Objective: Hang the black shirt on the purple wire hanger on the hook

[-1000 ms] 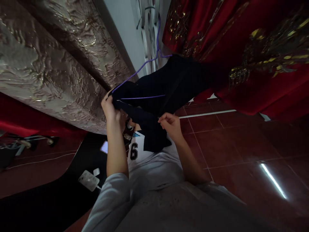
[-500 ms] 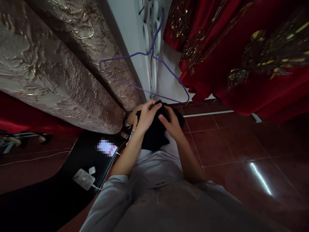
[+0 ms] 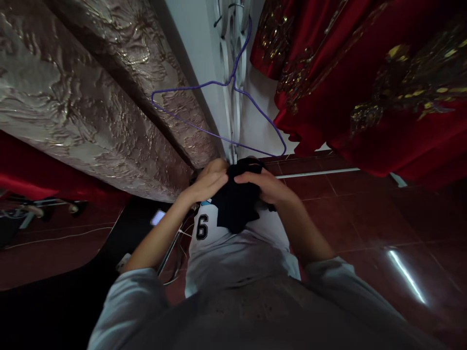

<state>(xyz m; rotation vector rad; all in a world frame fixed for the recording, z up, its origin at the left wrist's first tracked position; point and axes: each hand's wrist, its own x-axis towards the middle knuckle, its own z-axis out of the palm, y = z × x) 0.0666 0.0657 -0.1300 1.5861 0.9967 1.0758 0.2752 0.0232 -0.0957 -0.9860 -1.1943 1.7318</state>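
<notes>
A piece of black cloth (image 3: 238, 206) lies bunched over my lap, on white shorts (image 3: 211, 245) with a black number on the leg. My left hand (image 3: 208, 186) holds the cloth's left edge, thumb pointing inward. On the opposite side my right hand (image 3: 267, 185) grips it, thumb on top and the other fingers mostly hidden beside and under the fabric. What kind of garment it is, I cannot tell. Just beyond both hands hangs a bare purple clothes hanger (image 3: 233, 80), hooked on a white metal rack (image 3: 228, 104).
Patterned beige fabric (image 3: 109, 97) hangs at the left, and a red dress with gold sequins (image 3: 328, 97) at the right. A black bench (image 3: 87, 277) to my left carries a lit phone (image 3: 157, 217) and white cables (image 3: 182, 248). Reddish floor tiles (image 3: 346, 218) lie at the right.
My hands have moved apart, and the black cloth is spread a little wider between them. My elbows have swung outward, and the left forearm now covers part of the bench and phone.
</notes>
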